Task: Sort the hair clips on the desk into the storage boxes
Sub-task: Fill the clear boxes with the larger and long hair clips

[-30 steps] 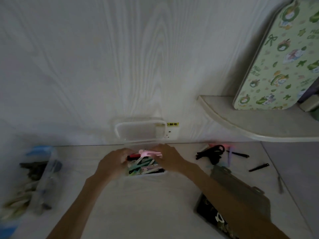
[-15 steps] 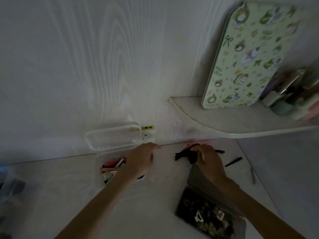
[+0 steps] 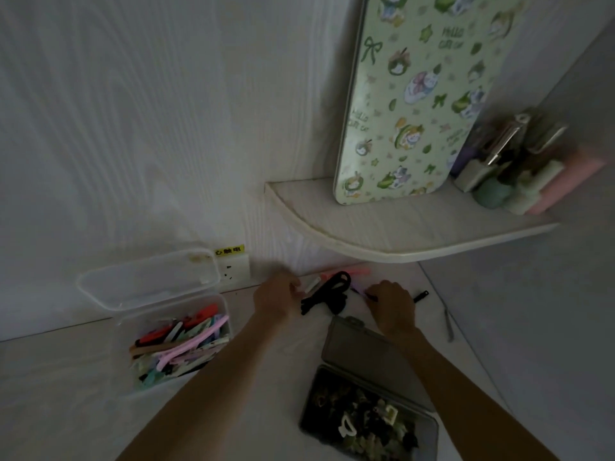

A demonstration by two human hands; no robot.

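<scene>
A clear storage box (image 3: 223,304) with its lid up stands at the left, full of colourful hair clips (image 3: 181,344). A dark box (image 3: 429,430) at the lower right holds small claw clips (image 3: 362,414); its lid lies open behind it. Loose clips lie near the wall: a black bunch (image 3: 327,294), a white clip (image 3: 312,285), a pink clip (image 3: 352,271). My left hand (image 3: 274,299) reaches the white clip, fingers blurred. My right hand (image 3: 391,304) pinches a thin dark clip (image 3: 369,295) beside a purple one (image 3: 356,289).
A black clip (image 3: 421,296) and a thin metal clip (image 3: 449,322) lie at the right on the desk. A curved shelf (image 3: 399,234) overhangs the back right, bearing a green patterned board (image 3: 416,94) and small items. A wall socket (image 3: 233,269) sits behind the clear box.
My left hand left the clear box and moved right to the loose clips by the wall. My right hand shifted right off the black bunch. The view turned right.
</scene>
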